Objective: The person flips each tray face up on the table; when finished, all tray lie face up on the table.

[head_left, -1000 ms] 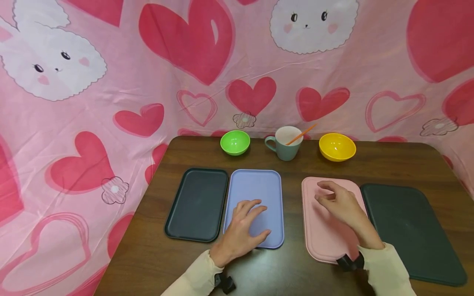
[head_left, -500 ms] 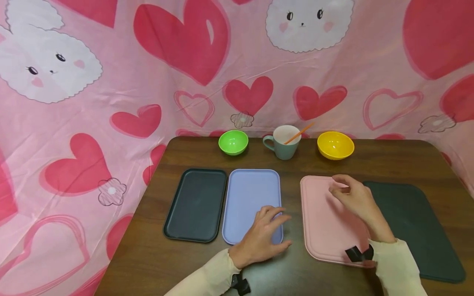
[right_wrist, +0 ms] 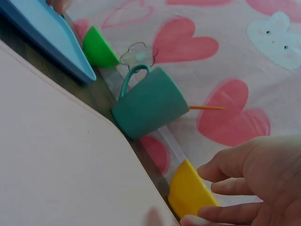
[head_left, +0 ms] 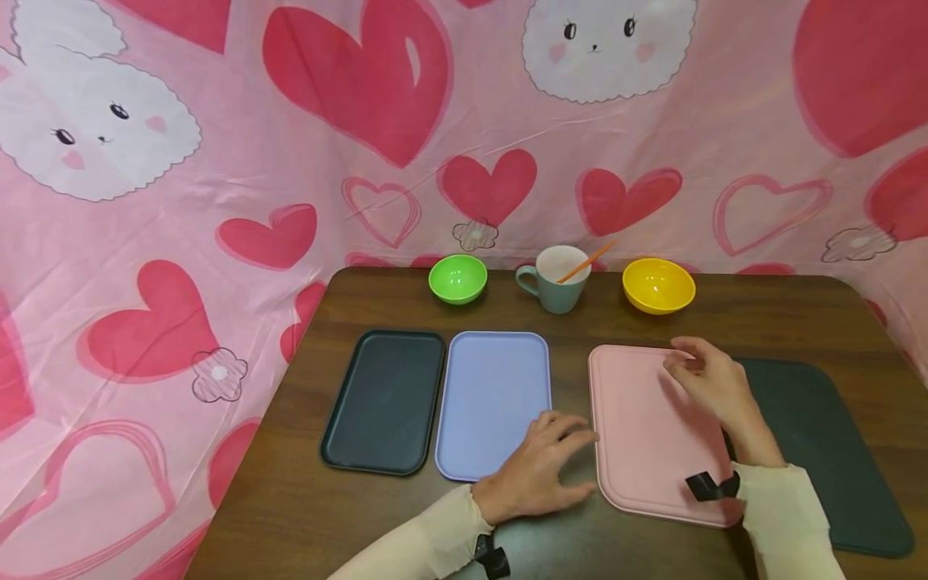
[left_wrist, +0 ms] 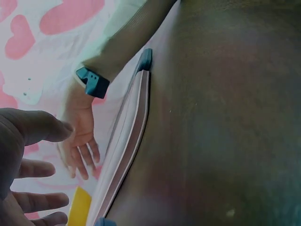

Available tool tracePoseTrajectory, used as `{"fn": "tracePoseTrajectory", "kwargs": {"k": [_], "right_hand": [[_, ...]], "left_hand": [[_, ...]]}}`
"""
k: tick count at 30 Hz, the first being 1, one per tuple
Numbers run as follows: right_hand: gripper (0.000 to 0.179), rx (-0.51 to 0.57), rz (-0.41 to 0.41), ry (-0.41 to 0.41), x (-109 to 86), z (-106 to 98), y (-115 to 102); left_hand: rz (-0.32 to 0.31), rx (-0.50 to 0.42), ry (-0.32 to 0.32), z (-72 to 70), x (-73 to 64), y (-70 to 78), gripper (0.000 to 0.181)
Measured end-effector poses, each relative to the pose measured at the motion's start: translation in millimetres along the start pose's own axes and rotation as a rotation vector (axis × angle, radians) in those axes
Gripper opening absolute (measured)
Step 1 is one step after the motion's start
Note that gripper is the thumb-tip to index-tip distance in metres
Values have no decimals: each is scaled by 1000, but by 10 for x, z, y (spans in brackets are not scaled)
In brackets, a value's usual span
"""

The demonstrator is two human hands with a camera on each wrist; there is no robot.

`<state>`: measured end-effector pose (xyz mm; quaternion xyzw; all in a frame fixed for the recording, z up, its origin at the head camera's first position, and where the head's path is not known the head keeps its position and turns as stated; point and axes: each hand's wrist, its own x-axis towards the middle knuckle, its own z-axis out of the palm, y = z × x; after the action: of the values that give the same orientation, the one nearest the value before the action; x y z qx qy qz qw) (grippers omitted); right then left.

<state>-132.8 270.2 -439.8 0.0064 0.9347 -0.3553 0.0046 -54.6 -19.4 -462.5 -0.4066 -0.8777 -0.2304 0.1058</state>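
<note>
My left hand (head_left: pixel 538 469) hovers between the blue tray (head_left: pixel 493 395) and the pink board (head_left: pixel 638 435), fingers spread and nothing in them. Its fingertips come close to the pink board's left edge; whether they touch it I cannot tell. Above the far right part of the pink board hangs my right hand (head_left: pixel 714 388), fingers loosely bent and holding nothing. In the right wrist view the yellow bowl (right_wrist: pixel 188 190) appears behind that hand's fingers. The left wrist view has the left thumb and fingers (left_wrist: pixel 40 126) bare, with the pink board's edge (left_wrist: pixel 131 136) beyond them.
A black tray (head_left: pixel 384 403) lies at the left, and a dark green board (head_left: pixel 812 451) at the right, partly under the right arm. Along the back stand a green bowl (head_left: pixel 457 279), a teal mug (head_left: pixel 557 290) with an orange stick (head_left: pixel 590 259), and the yellow bowl. A heart-patterned cloth (head_left: pixel 406 97) hangs behind.
My left hand has moved right, from over the blue tray to the pink board's left edge. My right hand has shifted right over the pink board. The trays, boards, bowls and mug stay put.
</note>
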Motion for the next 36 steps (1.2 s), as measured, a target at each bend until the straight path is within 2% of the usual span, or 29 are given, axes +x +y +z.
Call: {"fn": "tracePoseTrajectory", "kwargs": {"k": [5,12,36], "right_hand": [[47,-6,-11,34,27,-16,65],[48,-12,-4,31,73,-29,130],[50,-43,11,-18,175,-17,204]], "left_hand": [[18,14,-48,40,35,50,58],[5,22,-79,110,20,62,56],[13,63,-79,176,-27,65,55]]}}
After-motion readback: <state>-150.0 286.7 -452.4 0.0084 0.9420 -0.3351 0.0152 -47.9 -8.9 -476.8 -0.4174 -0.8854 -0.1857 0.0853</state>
